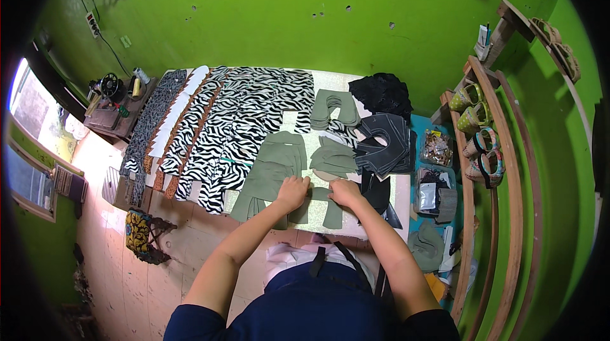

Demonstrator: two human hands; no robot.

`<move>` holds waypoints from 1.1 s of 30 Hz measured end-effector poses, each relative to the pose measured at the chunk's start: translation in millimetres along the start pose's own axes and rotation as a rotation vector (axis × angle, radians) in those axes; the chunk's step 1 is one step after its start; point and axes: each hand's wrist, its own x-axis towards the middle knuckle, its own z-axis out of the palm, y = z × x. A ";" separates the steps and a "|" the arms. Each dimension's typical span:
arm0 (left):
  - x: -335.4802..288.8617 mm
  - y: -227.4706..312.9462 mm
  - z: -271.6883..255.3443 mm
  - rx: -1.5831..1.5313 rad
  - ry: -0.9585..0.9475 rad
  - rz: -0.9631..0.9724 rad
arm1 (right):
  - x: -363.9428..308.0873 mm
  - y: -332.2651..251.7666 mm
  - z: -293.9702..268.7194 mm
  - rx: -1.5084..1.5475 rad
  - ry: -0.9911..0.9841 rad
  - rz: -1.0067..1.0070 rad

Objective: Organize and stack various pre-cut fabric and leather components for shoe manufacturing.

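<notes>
Olive pieces: olive-green cut fabric pieces (273, 173) lie on the near half of the worktop (399, 193), reaching its near edge, with more stacked toward the middle (334, 158) and farther back (335, 108).
Left hand: left hand (293, 191) lies palm down on the olive pieces just inside the near edge, fingers curled onto the cloth; whether it pinches a piece cannot be told.
Right hand: right hand (345, 192) presses flat on the same olive pieces, just beside the left hand, gripping nothing visibly.
Left side: zebra-print strips (232, 131) cover the worktop from its far edge to its near left corner, touching the olive pieces.
Right side: dark grey cut pieces (384, 144) sit stacked near the right edge; a black fabric heap (381, 92) fills the far right corner.
Open room: a pale bare strip shows along the near right corner; the floor (171, 246) lies below the near edge.
Beyond right edge: curved wooden rack (502, 169) with shoes (483, 150).
</notes>
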 end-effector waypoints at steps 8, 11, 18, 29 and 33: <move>-18.0 -16.6 -17.1 -0.228 -0.018 0.120 | -6.2 1.8 -30.3 0.482 -0.098 -0.034; -27.2 -36.9 -44.4 -0.468 -0.114 0.044 | -5.5 -14.7 -44.3 0.679 -0.101 -0.072; -58.9 -97.2 -66.7 -0.753 -0.136 -0.122 | 4.9 -76.2 -22.5 1.145 -0.109 -0.048; -97.4 -163.3 -38.6 -0.541 -0.115 -0.097 | 25.2 -142.3 61.7 0.901 0.205 0.084; -93.3 -159.3 -43.8 -0.507 -0.086 -0.120 | 24.8 -152.5 63.3 0.800 0.377 0.174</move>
